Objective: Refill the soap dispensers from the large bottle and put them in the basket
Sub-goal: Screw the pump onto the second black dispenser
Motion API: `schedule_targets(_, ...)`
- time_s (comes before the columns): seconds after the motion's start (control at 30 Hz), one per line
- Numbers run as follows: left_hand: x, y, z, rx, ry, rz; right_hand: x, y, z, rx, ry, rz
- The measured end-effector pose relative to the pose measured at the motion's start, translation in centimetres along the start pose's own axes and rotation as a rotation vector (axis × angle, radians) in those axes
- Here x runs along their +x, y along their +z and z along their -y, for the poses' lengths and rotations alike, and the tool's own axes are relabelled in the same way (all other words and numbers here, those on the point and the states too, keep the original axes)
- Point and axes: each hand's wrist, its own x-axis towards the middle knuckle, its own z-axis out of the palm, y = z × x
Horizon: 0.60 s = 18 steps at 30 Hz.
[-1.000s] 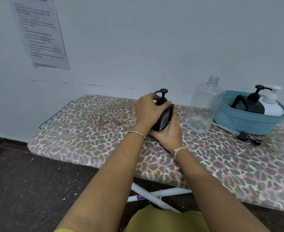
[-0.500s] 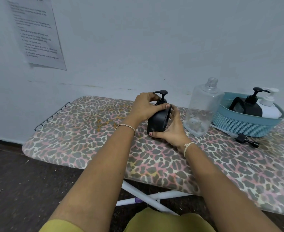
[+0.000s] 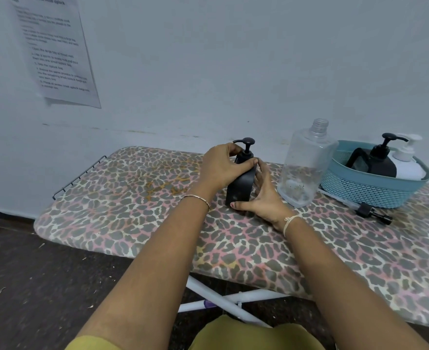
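Note:
A black soap dispenser (image 3: 240, 189) stands upright on the leopard-print ironing board (image 3: 137, 205). My left hand (image 3: 221, 168) grips its shoulder and pump collar from the left. My right hand (image 3: 264, 198) holds its lower body, thumb along the base. To the right stands the large clear bottle (image 3: 304, 165), uncapped and almost empty. Beyond it the teal basket (image 3: 367, 190) holds a black dispenser (image 3: 382, 160) and a white dispenser (image 3: 408, 162).
A loose black pump with its tube (image 3: 367, 210) lies on the board in front of the basket. A printed sheet (image 3: 54, 49) hangs on the wall at left. A wire rack (image 3: 79, 176) ends the board on the left; dark floor lies below.
The black dispenser went from tilted to upright on the board. My left hand shifted up toward the pump collar and my right hand slid down to the base.

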Motion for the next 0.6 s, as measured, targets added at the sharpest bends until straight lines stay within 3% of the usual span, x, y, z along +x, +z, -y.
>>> schedule_targets(0.27,-0.9,0.9,-0.5,-0.119,-0.045,-0.115,0.1,3.4,1.8,0.017,-0.125,-0.336)
schedule_targets(0.4,-0.6,1.1,-0.3,-0.181,-0.055,-0.164,0.2,3.4,1.7,0.015,-0.108,-0.337)
schedule_targets(0.6,0.1,1.0,0.0,-0.237,-0.082,-0.089,0.3,3.0,1.7,0.020,-0.026,-0.315)
